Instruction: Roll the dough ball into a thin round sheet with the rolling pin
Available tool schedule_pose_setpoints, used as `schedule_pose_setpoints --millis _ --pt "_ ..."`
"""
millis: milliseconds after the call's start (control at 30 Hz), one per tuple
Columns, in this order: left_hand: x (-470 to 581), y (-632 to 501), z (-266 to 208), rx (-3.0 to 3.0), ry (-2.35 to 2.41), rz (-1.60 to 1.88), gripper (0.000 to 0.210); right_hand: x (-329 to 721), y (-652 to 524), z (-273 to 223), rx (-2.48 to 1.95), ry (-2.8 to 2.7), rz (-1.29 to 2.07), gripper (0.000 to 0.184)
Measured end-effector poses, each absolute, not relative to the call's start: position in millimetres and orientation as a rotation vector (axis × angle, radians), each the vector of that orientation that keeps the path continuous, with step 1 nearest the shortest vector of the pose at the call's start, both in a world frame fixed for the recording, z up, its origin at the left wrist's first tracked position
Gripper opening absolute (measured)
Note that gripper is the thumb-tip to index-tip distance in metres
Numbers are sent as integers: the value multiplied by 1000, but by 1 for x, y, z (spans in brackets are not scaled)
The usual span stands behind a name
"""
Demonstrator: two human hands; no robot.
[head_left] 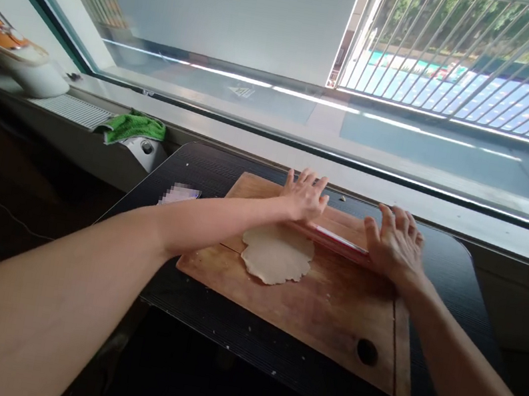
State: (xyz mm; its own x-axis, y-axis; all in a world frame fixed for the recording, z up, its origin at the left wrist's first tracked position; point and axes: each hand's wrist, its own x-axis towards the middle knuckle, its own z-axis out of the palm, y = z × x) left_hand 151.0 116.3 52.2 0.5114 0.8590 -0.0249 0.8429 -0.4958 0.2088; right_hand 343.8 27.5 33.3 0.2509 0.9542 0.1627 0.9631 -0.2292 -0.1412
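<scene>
A rolling pin (338, 241), a shiny reddish cylinder, lies across the far part of a wooden cutting board (306, 313). My left hand (304, 196) rests with its palm on the pin's left end, fingers stretched and spread. On the right end lies my right hand (395, 243), also open, its fingers pointing away from me. Both hands partly cover the pin. Just on the near side of the pin, a flat, pale sheet of dough (276, 256) with a ragged edge lies on the board. My left forearm passes close to its upper left.
The board lies on a dark table (209, 165) beside a large window. A small blurred-out item (181, 194) is on the table at left. Left of the table, a green cloth (134, 129) drapes over the ledge, with a white pot (32, 71) farther along.
</scene>
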Motion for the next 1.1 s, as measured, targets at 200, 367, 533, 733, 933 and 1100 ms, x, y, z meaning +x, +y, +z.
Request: schedule_pose_setpoints --millis 200,367,533,733,933,1100 --pt "128 77 48 2629 1210 95 59 328 -16 25 -2198 -1961 7 60" --pt "131 81 49 2661 1278 151 58 327 -10 25 -2097 -1961 -174 56" --pt "144 105 52 2580 1425 136 58 319 15 32 -2253 -1853 -95 60" --pt "120 60 33 2768 1185 357 54 300 -41 14 -2032 -2093 -250 56" --pt "146 129 49 2709 1481 562 41 304 44 38 -2373 -1813 -35 58" --pt "111 122 63 2424 1712 643 32 304 48 48 -2334 -1672 -84 52"
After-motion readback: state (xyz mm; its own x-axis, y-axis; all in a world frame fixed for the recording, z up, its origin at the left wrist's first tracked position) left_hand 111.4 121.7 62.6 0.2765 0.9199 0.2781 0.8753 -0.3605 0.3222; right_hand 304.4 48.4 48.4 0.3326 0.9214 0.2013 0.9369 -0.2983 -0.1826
